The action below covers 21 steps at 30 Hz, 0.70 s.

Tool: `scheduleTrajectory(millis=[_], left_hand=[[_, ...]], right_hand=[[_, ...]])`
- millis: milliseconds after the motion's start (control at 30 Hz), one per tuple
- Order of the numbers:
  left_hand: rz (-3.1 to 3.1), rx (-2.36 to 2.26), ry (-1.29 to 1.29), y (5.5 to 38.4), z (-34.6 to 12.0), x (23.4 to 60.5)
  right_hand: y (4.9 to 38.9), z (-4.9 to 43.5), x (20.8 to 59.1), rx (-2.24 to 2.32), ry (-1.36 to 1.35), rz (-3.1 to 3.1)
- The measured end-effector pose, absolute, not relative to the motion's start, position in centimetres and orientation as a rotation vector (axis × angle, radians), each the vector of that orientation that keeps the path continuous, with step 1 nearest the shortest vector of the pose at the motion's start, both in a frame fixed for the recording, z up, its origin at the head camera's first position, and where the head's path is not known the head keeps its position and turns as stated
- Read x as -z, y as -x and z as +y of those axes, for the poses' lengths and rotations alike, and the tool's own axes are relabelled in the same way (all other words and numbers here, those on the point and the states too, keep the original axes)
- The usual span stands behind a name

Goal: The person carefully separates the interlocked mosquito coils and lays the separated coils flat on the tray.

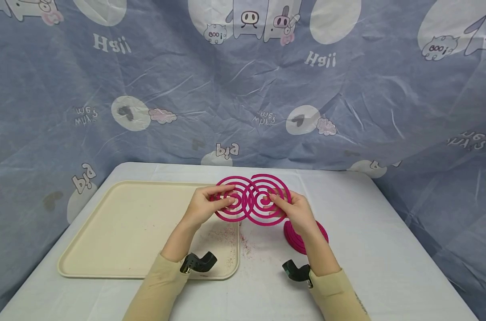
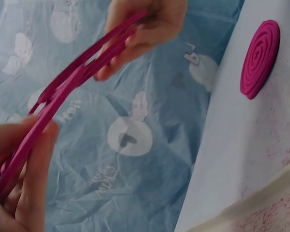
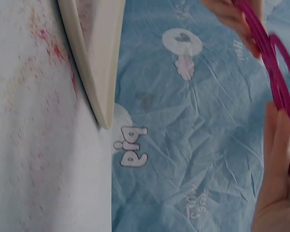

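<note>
Two magenta mosquito coils overlap at their inner edges, held up above the table in the head view. My left hand (image 1: 203, 207) pinches the left coil (image 1: 229, 220) between thumb and fingers. The right coil (image 1: 263, 224) is pinched in my right hand (image 1: 301, 211), its thumb lying near the spiral's centre. From the left wrist view the coils appear nearly edge-on and crossing, with the left hand (image 2: 26, 179) at the lower left and the right hand (image 2: 154, 29) at the top. Whether the spirals are interlocked or merely overlapping, I cannot tell.
Another magenta coil or stack of coils (image 1: 296, 242) lies on the white table (image 1: 387, 249), partly behind the right forearm. A cream tray (image 1: 118, 232) sits on the left. Reddish crumbs (image 1: 245, 243) are scattered near its right rim. Patterned blue cloth (image 1: 227, 84) hangs behind.
</note>
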<state>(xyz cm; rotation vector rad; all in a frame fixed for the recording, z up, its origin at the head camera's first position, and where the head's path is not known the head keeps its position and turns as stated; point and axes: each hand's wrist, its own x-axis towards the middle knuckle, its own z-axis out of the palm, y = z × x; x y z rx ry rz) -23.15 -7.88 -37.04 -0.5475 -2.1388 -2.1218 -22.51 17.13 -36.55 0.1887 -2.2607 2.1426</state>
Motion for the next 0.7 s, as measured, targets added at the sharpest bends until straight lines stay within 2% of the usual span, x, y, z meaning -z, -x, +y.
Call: scheduleTrajectory(millis=[167,267,367,567,700], left_hand=[[-1.9,2.143,0.389,22.7,-6.3,37.0],[-1.867,2.113,0.398,22.1,-5.9,36.6],[-1.926,2.095,0.528,22.2,-6.5,36.5],[-2.106,2.111,0.963,23.1,-8.4,37.1],[-2.243,2.072,1.028,23.3,-8.8,37.3]], right_hand=[[22.3,15.9,36.8,-2.179,-0.024,-2.057],[22.4,16.3,36.7,-2.195,-0.056,-2.087],[22.5,17.7,36.4,-2.229,-0.236,-2.198],[22.5,19.9,36.0,-2.173,-0.705,-2.484],[22.4,19.9,36.0,-2.144,-0.775,-2.565]])
